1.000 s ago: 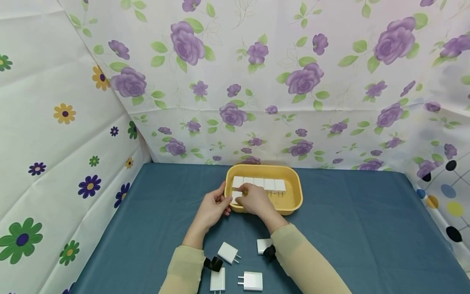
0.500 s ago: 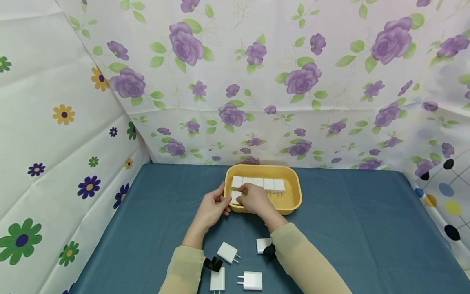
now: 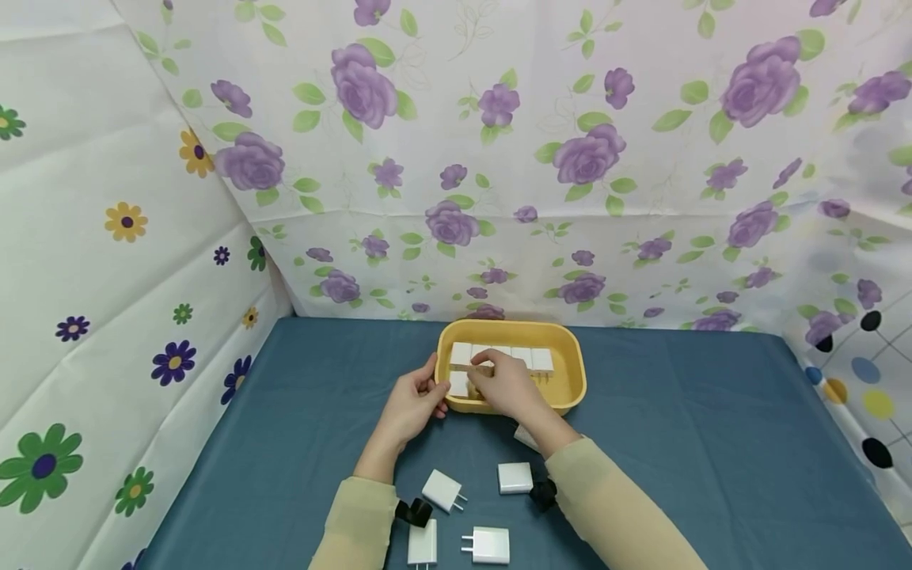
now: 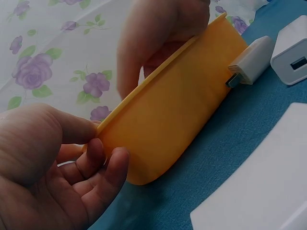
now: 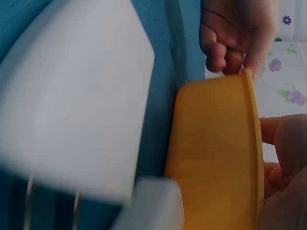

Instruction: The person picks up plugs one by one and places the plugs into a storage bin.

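A yellow plastic tray [image 3: 579, 380] sits near the table's far edge. My left hand [image 3: 411, 405] pinches its rim at the left front corner, thumb on the rim, as the left wrist view shows. Inside, a row of several white charger plugs [image 3: 541, 360] lines the back wall, prongs toward me. One more white charger plug [image 3: 459, 384] lies in front of that row at the left end. Just right of it, my right hand [image 3: 509, 385] is over the tray with bent fingers and nothing visible held; it partly covers the back row.
Outside the tray, several white charger plugs lie on the blue tablecloth [image 3: 677, 443]: one angled plug [image 3: 442, 490], one sideways plug [image 3: 490, 545], another plug [image 3: 514, 478] by the right wrist and one [image 3: 526, 437] partly behind the right forearm. Floral cloth [image 3: 527, 158] hangs behind.
My right hand has let go of the front-left charger plug and drawn back to the right and slightly up. The plug behind the right forearm has come into view. My left hand stays put.
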Motion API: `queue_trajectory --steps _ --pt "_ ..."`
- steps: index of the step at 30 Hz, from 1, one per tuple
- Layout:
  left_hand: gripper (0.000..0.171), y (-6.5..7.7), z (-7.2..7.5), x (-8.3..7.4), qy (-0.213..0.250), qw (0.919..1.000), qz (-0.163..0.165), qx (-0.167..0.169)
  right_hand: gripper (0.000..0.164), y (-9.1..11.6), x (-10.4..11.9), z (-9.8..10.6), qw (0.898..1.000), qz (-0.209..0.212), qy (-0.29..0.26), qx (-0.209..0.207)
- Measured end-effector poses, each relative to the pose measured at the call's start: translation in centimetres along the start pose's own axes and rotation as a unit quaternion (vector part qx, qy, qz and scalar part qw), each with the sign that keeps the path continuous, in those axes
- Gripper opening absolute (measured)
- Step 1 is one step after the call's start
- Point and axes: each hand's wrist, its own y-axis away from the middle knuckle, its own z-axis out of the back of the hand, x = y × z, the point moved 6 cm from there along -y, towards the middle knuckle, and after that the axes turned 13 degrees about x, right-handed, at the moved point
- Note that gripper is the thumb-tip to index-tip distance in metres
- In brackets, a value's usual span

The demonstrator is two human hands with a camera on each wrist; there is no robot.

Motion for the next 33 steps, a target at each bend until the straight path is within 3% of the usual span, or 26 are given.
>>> queue_trajectory --steps 5,11,21,28,33 --pt "0.066 0.0 0.1 0.0 -0.003 1.0000 -0.003 -0.003 0.024 1.3 -0.2 1.9 0.999 0.049 -0.010 0.009" --pt "0.067 0.1 0.3 0.4 0.002 1.0000 0.002 -0.002 0.018 4.6 -0.4 4.7 0.993 0.114 0.034 0.017" --pt "0.067 0.3 0.7 0.5 0.001 0.9999 0.005 -0.015 0.013 9.8 -2.4 7.2 0.977 0.162 0.135 0.035" --pt "0.067 0.2 0.6 0.8 0.004 0.9999 0.007 -0.015 0.015 13.6 -5.3 6.7 0.958 0.187 0.181 0.120" --pt "0.067 0.2 0.7 0.7 0.002 0.9999 0.008 -0.015 0.011 16.4 -7.0 5.8 0.952 0.152 0.193 0.184"
